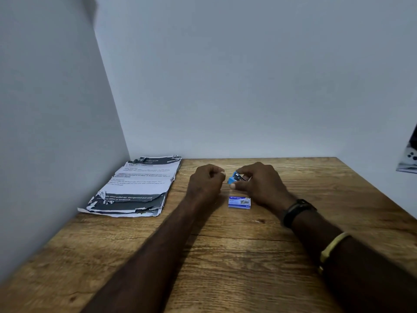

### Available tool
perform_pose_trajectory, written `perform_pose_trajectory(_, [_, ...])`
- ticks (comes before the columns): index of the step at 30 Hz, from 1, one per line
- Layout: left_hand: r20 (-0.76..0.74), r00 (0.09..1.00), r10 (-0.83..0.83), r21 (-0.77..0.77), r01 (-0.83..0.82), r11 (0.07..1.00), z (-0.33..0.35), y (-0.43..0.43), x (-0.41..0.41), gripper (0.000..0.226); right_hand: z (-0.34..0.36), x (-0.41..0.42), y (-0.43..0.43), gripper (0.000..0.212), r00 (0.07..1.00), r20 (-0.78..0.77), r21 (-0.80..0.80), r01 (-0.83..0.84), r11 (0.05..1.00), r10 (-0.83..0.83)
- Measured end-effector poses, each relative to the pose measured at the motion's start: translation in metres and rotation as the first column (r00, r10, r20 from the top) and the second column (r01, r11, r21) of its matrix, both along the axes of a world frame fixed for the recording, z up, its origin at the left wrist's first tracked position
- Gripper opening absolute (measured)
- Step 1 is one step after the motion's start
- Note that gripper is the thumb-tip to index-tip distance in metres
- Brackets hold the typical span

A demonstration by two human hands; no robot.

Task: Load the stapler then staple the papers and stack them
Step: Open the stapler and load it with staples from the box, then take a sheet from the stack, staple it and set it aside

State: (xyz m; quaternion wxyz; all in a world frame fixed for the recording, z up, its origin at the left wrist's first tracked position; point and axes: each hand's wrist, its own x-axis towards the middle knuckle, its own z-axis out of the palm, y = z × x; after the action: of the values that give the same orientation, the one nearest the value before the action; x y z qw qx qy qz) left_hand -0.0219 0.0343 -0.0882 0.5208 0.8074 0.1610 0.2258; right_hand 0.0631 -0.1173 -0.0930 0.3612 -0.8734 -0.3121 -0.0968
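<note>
Holding the stapler (234, 178) in my right hand (259, 186), fingers curled over its top and thumb underneath, I have it lifted just off the table (225, 256), a little past centre. My left hand (204, 184) sits just beside it at 9 o'clock with fingertips pinched together. Whether a strip of staples is between them I cannot tell (too small to show).

Loading looks like the step in hand. To do it well, I should keep the stapler steady with its channel facing up, bring the strip in level with legs down, and seat it fully before closing the top.

The staple box (239, 202) lies at 6 o'clock from the stapler, close by, and its blue label is too blurred to read. The papers (140, 184) wait at 9 o'clock, against the wall. A dark band near their bottom seems to read "blind (rolled up), disorganised pull cord".
</note>
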Motion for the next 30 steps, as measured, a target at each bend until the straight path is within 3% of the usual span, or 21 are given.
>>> perform_pose_trajectory(5, [-0.004, 0.997, 0.077, 0.215, -0.074, 0.974, -0.005, -0.004, -0.002, 0.021, -0.002, 0.003, 0.007, 0.053, 0.998, 0.042, -0.145, 0.057, 0.988, -0.051])
perform_pose_trajectory(11, [-0.028, 0.999, 0.038, 0.364, -0.025, 0.931, -0.004, -0.01, -0.006, 0.029, -0.002, -0.002, 0.008, 0.06, 0.998, 0.044, -0.221, 0.05, 0.974, -0.041])
perform_pose_trajectory(14, [-0.009, 0.999, 0.038, 0.364, -0.032, 0.931, -0.004, -0.01, -0.007, 0.028, 0.002, -0.008, 0.007, 0.061, 0.996, 0.088, -0.198, 0.038, 0.98, -0.021])
perform_pose_trajectory(18, [0.05, 0.998, 0.043, 0.259, -0.055, 0.964, 0.006, -0.004, -0.009, 0.022, 0.015, -0.016, 0.018, 0.041, 0.988, 0.152, -0.091, 0.029, 0.995, -0.015])
perform_pose_trajectory(23, [0.118, 0.976, 0.181, 0.216, -0.204, 0.955, 0.026, 0.02, -0.018, 0.014, 0.036, -0.034, 0.057, 0.02, 0.999, 0.023, 0.063, -0.038, 0.997, 0.037])
perform_pose_trajectory(30, [0.068, 0.924, 0.375, 0.239, -0.38, 0.893, 0.031, 0.085, -0.046, 0.029, 0.039, -0.051, 0.132, 0.009, 0.981, -0.17, 0.153, -0.062, 0.986, 0.088])
